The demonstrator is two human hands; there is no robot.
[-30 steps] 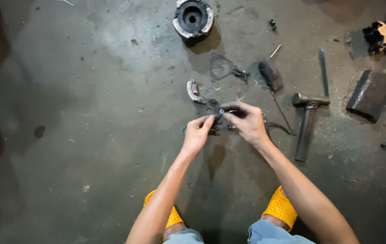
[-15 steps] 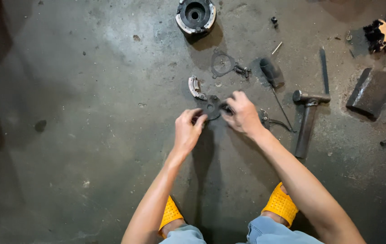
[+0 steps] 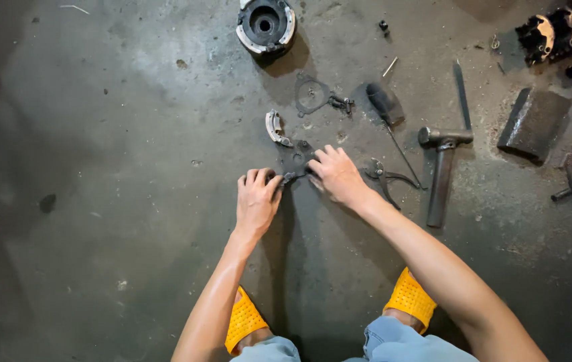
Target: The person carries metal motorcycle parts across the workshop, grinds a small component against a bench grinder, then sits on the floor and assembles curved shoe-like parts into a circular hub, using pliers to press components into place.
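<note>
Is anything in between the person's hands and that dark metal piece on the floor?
Nothing visible is. The left hand and the right hand both already touch the dark metal plate on the concrete floor. The curved shoe piece lies just beyond it, and the pliers lie beside the right hand.

You are pressing both hands onto a dark flat metal part (image 3: 294,163) lying on the concrete floor (image 3: 112,134). Your left hand (image 3: 256,199) is gripping its 7 o'clock edge, and your right hand (image 3: 335,175) is covering its 3 o'clock side. A curved shoe piece (image 3: 274,127) is lying just at 11 o'clock of the part, pliers (image 3: 383,175) at 3 o'clock beside your right hand, a hammer (image 3: 441,161) farther out, and a round drum (image 3: 265,24) well off at 12 o'clock.
</note>
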